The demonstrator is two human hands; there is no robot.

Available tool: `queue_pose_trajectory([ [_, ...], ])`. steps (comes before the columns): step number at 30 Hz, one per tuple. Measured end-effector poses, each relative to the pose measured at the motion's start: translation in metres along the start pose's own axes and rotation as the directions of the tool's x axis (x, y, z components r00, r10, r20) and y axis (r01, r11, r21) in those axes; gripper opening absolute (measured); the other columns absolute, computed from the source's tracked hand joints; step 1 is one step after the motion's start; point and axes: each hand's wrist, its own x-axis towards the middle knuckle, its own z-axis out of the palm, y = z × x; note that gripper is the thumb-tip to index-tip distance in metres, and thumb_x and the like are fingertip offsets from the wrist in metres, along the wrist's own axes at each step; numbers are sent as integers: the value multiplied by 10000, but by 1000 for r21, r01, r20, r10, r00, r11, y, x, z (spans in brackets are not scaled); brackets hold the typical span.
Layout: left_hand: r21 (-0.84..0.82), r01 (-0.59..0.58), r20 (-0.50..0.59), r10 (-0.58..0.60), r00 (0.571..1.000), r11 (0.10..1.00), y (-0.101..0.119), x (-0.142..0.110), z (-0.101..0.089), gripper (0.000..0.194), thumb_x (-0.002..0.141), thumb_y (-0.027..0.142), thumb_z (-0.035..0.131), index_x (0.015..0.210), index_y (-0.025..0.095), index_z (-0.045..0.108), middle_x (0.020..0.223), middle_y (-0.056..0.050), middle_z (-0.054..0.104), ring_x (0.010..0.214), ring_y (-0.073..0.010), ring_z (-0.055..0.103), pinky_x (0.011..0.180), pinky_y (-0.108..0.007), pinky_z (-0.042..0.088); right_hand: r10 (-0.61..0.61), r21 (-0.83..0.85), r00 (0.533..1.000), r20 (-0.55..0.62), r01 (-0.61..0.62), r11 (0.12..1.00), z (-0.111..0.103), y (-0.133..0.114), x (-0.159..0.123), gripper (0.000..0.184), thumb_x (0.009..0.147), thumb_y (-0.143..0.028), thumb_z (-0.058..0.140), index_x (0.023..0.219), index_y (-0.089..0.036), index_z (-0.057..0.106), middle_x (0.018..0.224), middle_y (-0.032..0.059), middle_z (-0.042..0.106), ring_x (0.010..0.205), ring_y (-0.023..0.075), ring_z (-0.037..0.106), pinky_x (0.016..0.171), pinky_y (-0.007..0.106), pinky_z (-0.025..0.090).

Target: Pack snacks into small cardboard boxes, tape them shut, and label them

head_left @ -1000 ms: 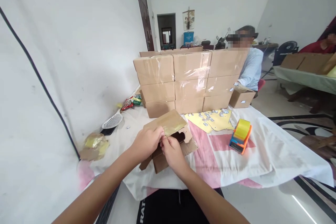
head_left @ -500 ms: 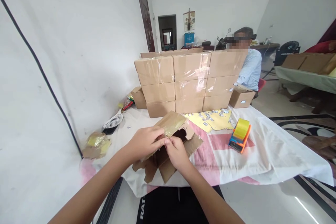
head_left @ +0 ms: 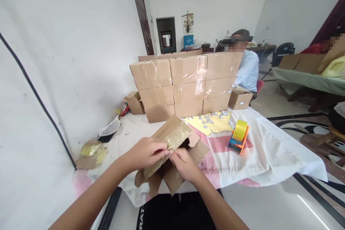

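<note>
Apparently, the left hand (head_left: 145, 153) and right hand (head_left: 185, 164) pinch together at the taped flap of an open carton (head_left: 172, 129), tilted by the near edge of the cloth-covered table (head_left: 272, 161). A hard pull on that tape could rip the ragged cardboard; a sudden release could jerk the carton over that edge. Stacked boxes (head_left: 187, 91) stand toward the far edge, a tape dispenser (head_left: 239, 137) toward the right; beyond, a person (head_left: 248, 70) sits in the white-walled room.

Open box (head_left: 175, 129) inside mostly hidden, seemingly; yellow jug (head_left: 335, 67) cut off.
</note>
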Motion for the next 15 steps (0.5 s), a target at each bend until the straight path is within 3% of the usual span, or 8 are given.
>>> queue_pose_trajectory([
  [4, 85, -83, -102, 92, 991, 993, 4, -5, 12, 324, 997, 273, 423, 691, 200, 496, 629, 25, 542, 590, -120, 490, 581, -287, 300, -42, -85, 999, -20, 40, 996, -1, 4, -11, 448, 1000, -373, 416, 604, -207, 289, 571, -43, 300, 558, 106, 302, 538, 267, 218],
  [8, 157, -82, -227, 117, 967, 984, 5, -13, 20, 342, 980, 245, 441, 642, 195, 425, 581, 24, 479, 548, -117, 443, 562, -304, 275, -96, -93, 995, 4, 96, 991, 1, 1, -15, 406, 995, -323, 411, 621, -205, 304, 584, -42, 337, 571, 112, 339, 566, 268, 248],
  [15, 206, -94, -334, 160, 929, 974, 6, -25, 10, 313, 952, 184, 474, 640, 192, 453, 571, 27, 487, 542, -109, 444, 551, -292, 286, -149, -67, 989, 23, 151, 986, 2, -8, -15, 388, 983, -311, 407, 620, -206, 316, 599, -33, 388, 590, 123, 375, 605, 278, 280],
])
